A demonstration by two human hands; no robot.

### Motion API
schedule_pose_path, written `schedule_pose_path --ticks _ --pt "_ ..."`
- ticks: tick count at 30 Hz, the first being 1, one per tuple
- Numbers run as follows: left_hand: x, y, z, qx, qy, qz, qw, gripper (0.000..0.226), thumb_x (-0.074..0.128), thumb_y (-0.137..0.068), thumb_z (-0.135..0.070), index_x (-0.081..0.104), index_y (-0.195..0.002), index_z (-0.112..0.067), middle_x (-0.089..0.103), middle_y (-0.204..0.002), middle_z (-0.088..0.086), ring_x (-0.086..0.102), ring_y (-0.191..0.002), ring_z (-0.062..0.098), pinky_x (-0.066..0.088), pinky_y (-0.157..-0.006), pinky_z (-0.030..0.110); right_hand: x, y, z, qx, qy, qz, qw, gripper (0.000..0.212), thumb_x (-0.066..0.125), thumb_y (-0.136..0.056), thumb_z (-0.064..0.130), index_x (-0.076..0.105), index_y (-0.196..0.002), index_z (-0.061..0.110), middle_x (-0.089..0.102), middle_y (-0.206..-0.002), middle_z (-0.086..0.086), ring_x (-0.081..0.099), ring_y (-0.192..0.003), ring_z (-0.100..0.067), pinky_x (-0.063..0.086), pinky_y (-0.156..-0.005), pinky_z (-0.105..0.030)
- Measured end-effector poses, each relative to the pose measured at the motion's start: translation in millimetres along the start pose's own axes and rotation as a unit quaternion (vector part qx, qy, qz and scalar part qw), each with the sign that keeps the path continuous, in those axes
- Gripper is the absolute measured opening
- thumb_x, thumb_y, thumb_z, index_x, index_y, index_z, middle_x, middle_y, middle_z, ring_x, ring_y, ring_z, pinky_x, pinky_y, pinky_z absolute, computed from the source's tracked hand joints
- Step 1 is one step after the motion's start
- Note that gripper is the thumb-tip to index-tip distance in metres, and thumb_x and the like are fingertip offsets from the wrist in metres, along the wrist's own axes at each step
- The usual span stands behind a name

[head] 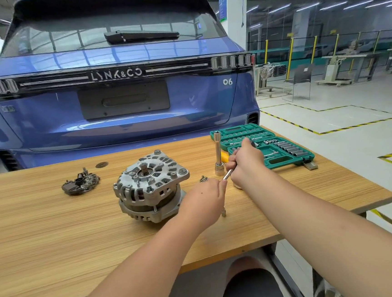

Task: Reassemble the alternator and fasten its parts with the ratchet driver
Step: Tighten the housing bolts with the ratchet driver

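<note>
The alternator [149, 186] lies near the middle of the tabletop [55, 231], a grey cast housing with vent slots, its shaft end facing up; the dark rectifier part [80, 183] sits apart toward the left edge; small screws [203, 178] lie just right of the housing; the right hand [247, 162] grips the ratchet driver [228, 174], whose metal tip the left hand [204, 202] pinches; a tall socket extension [219, 157] stands upright beside them; the green socket case [264, 147] lies open at the far right corner; bare wood runs along the near edge; a blue car [118, 84] stands behind, on a workshop floor.
</note>
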State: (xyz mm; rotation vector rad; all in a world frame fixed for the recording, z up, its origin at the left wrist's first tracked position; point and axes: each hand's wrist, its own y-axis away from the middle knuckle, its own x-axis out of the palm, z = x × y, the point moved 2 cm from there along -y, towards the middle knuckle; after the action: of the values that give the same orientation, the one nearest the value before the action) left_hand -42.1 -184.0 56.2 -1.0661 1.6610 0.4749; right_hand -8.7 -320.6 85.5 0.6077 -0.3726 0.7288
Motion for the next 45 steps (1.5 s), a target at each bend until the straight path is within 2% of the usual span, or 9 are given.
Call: schedule_pose_path --ticks 4,7,11,15,19,24,27,41,45 --pt "-8 -4 -3 0.002 -0.006 -0.046 0.999 0.033 0.025 -0.112 -0.029 0.055 -0.111 -0.016 0.058 -0.098 0.005 0.059 -0.091 0.029 0.045 -0.071 0.043 9 4 0 -0.002 -0.002 0.001 1.0 0.037 0.051 -0.103 0.04 0.049 -0.078 0.012 0.035 -0.035 0.006 0.029 -0.027 -0.008 0.025 -0.033 -0.018" --pt "-9 8 7 0.012 -0.021 -0.047 0.999 0.035 0.024 -0.113 -0.032 0.051 -0.095 -0.019 0.048 -0.077 -0.004 0.059 -0.081 0.028 0.049 -0.07 0.043 -4 -5 24 -0.022 0.038 -0.004 0.999 0.037 0.041 -0.104 0.043 0.047 -0.079 0.016 0.044 -0.054 0.002 0.038 -0.041 -0.014 0.031 -0.036 -0.026" --pt "4 28 26 -0.055 0.049 -0.019 0.997 0.04 0.029 -0.111 -0.043 0.046 -0.08 -0.026 0.05 -0.071 -0.008 0.054 -0.077 0.022 0.035 -0.065 0.035 -22 -29 62 -0.056 0.072 -0.002 0.996 0.04 0.033 -0.109 0.035 0.056 -0.126 0.007 0.039 -0.069 -0.001 0.037 -0.051 -0.013 0.033 -0.039 -0.025" --pt "6 10 4 -0.068 0.193 -0.024 0.979 0.046 0.035 -0.11 -0.043 0.067 -0.098 -0.013 0.064 -0.092 0.003 0.058 -0.088 0.018 0.042 -0.073 0.037 4 -14 30 -0.006 0.178 0.071 0.981 0.015 0.045 -0.105 0.022 0.053 -0.096 0.013 0.042 -0.072 -0.002 0.036 -0.051 -0.009 0.026 -0.035 -0.018" --pt "10 -3 11 -0.082 0.128 -0.045 0.987 0.044 0.038 -0.11 -0.04 0.062 -0.09 -0.011 0.06 -0.093 0.008 0.056 -0.091 0.027 0.045 -0.079 0.042 -3 -12 10 -0.075 0.409 0.112 0.902 0.011 0.052 -0.101 0.016 0.052 -0.092 0.01 0.055 -0.074 -0.01 0.054 -0.054 -0.018 0.047 -0.041 -0.024" --pt "23 -20 15 -0.105 0.059 -0.023 0.993 0.033 0.043 -0.109 -0.038 0.065 -0.105 -0.014 0.064 -0.095 0.004 0.059 -0.089 0.025 0.047 -0.073 0.038 -15 -17 -10 -0.229 0.771 0.1 0.586 0.036 0.059 -0.098 0.037 0.045 -0.073 0.016 0.054 -0.075 -0.004 0.054 -0.063 -0.018 0.036 -0.048 -0.028" --pt "27 -32 18 -0.114 0.026 0.0 0.993 0.026 0.047 -0.108 -0.034 0.059 -0.097 -0.013 0.065 -0.096 0.009 0.06 -0.089 0.029 0.042 -0.069 0.034 -24 -24 -19 -0.228 0.828 0.098 0.503 0.038 0.06 -0.096 0.039 0.044 -0.074 0.014 0.052 -0.08 -0.003 0.056 -0.074 -0.021 0.039 -0.053 -0.028" --pt "50 -60 17 -0.161 -0.027 0.098 0.982 0.034 0.059 -0.103 -0.038 0.052 -0.081 -0.013 0.056 -0.088 0.007 0.056 -0.083 0.027 0.045 -0.068 0.033 -29 -26 -32 -0.2 0.888 0.119 0.397 0.043 0.058 -0.099 0.049 0.06 -0.124 0.014 0.059 -0.126 -0.004 0.06 -0.114 -0.022 0.052 -0.082 -0.033" --pt "46 -59 17 -0.158 -0.022 0.104 0.982 0.028 0.058 -0.102 -0.038 0.052 -0.092 -0.013 0.055 -0.091 0.007 0.055 -0.084 0.025 0.043 -0.064 0.032 -30 -29 -28 -0.221 0.87 0.113 0.426 0.037 0.06 -0.096 0.05 0.058 -0.089 0.014 0.06 -0.1 -0.006 0.06 -0.082 -0.02 0.053 -0.068 -0.032"
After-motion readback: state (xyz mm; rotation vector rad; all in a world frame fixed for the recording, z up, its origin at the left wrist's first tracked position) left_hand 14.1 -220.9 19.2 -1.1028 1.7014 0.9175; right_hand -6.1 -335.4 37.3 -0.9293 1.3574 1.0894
